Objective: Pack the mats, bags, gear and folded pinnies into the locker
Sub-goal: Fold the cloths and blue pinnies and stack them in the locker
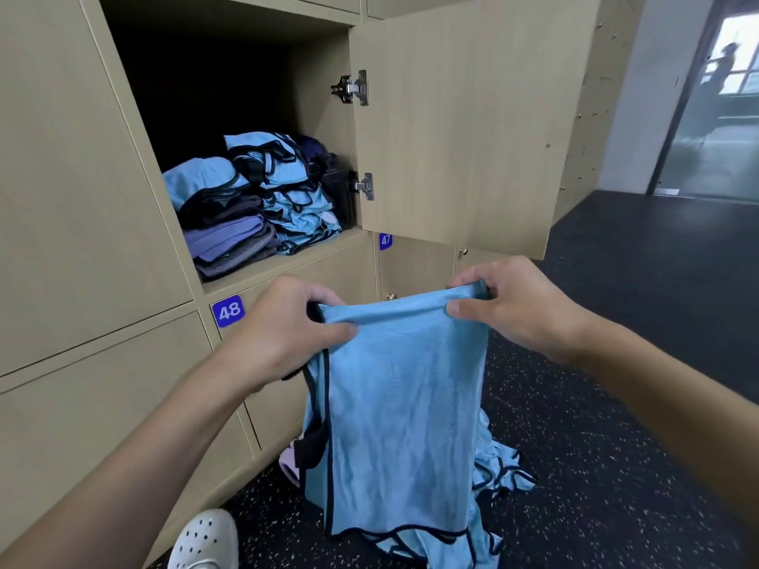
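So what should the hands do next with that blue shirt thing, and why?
Probably fold it in half. The left hand and right hand pinch the light blue pinny with dark trim by its top edge, and it hangs unfolded, while the stacked blue pinnies in the open wooden locker are folded.

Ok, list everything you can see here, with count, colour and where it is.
Held pinny: one, light blue, dark trim, hanging at centre.
Loose pinnies: heap, count unclear, light blue, floor behind it.
Folded pinnies: stack, light blue, locker, right of the mats.
Mats: several, purple and grey, folded, locker's left.
Bottle: one, black, locker's right wall.
Door: one, beige, open to the right.
Labels: two, blue, 48 and 47, below locker.
Shoe: one, white, bottom left.
Left hand: pinches pinny's top left corner.
Right hand: pinches its top right corner.
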### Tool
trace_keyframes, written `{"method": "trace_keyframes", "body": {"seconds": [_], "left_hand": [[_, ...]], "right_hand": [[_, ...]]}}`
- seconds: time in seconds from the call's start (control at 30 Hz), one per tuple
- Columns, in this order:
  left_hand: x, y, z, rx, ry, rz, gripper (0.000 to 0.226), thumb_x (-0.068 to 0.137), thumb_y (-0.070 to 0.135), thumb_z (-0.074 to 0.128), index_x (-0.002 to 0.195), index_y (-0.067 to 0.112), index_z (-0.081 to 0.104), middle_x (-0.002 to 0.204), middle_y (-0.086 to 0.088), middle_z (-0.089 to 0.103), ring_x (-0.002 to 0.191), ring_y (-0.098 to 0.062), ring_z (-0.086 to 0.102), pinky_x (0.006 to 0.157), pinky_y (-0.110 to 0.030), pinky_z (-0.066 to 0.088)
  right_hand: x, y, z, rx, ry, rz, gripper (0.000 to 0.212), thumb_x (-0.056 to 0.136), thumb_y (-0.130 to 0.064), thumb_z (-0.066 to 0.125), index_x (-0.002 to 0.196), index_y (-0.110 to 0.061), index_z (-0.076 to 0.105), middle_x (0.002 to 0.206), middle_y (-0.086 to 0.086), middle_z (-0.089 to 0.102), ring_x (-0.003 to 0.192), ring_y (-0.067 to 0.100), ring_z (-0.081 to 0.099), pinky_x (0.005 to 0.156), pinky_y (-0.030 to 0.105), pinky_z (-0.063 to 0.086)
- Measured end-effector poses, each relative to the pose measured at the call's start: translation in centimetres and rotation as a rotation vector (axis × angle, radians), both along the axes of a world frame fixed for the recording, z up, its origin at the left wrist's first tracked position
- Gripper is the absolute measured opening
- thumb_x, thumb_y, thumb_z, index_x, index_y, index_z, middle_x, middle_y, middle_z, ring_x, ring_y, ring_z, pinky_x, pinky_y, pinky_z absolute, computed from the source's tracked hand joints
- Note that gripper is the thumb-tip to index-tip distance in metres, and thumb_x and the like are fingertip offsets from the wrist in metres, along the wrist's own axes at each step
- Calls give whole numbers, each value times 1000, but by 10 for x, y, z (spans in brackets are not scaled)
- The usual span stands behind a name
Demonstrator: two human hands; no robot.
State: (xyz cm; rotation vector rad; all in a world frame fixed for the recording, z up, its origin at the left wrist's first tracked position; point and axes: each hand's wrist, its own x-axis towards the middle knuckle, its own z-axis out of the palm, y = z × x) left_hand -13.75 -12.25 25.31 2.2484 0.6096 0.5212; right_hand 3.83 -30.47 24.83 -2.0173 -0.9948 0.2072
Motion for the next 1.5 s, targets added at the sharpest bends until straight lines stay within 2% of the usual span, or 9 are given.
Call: {"method": "trace_keyframes", "body": {"seconds": [0.1,0.23,0.43,0.57,0.93,1.07,1.27,1.4,1.5], "left_hand": [[3,6,-5,182,33,8,21,84,26,78,65,26,71,72,-3,69,55,-10,54,58,-32,45],[2,7,-5,324,5,-25,24,89,30,72,67,30,62,112,7,51,95,-5,52,79,-35,44],[6,3,0,15,-233,-12,24,88,19,73,69,12,59,57,-3,60,42,-17,49,42,-31,39],[8,-1,-1,-61,-269,65,27,86,21,75,67,10,61,53,-2,60,40,-16,48,39,-24,35],[21,-17,-18,141,-181,235,37,86,38,70,60,14,58,50,4,56,39,-9,47,39,-23,34],[29,-26,-21,120,-201,208,35,87,38,67,64,12,62,59,-8,63,49,-24,56,45,-32,44],[29,-33,-13,-135,-227,-20,34,94,39,63,77,11,73,47,10,52,38,-5,45,42,-20,35],[22,-27,-9,-269,-233,-159,14,83,24,78,93,14,76,69,-3,68,57,-4,56,51,-14,43],[20,-24,-9,-282,-267,-127,14,84,7,76,95,16,75,68,6,68,57,-2,57,50,-13,42]], "right_hand": [[-1,-2,-1,-33,-74,49,11,92,-22,68,83,-17,71,85,16,67,67,12,54,66,28,43],[-1,-1,-1,-12,-144,55,17,97,-21,59,87,-8,65,95,14,59,83,23,57,78,35,47],[-4,0,1,313,182,13,18,90,-18,70,90,-3,59,74,4,61,59,7,52,57,20,40],[-5,2,-3,205,195,83,18,80,-14,79,92,-13,66,78,1,68,69,8,61,68,19,47],[-29,12,4,3,105,-23,17,88,-9,62,74,-10,53,58,1,49,38,1,39,41,14,33],[-46,18,3,59,351,57,16,90,-6,63,79,-7,51,76,19,60,55,27,68,63,45,60],[-52,25,1,163,479,277,18,94,5,54,106,6,66,103,22,70,91,26,73,88,35,58],[-49,21,-1,132,474,377,26,94,14,47,118,15,59,121,33,60,113,22,65,102,29,48],[-51,19,1,190,510,374,36,93,17,44,112,-5,67,116,16,70,112,18,66,99,22,49]]}}
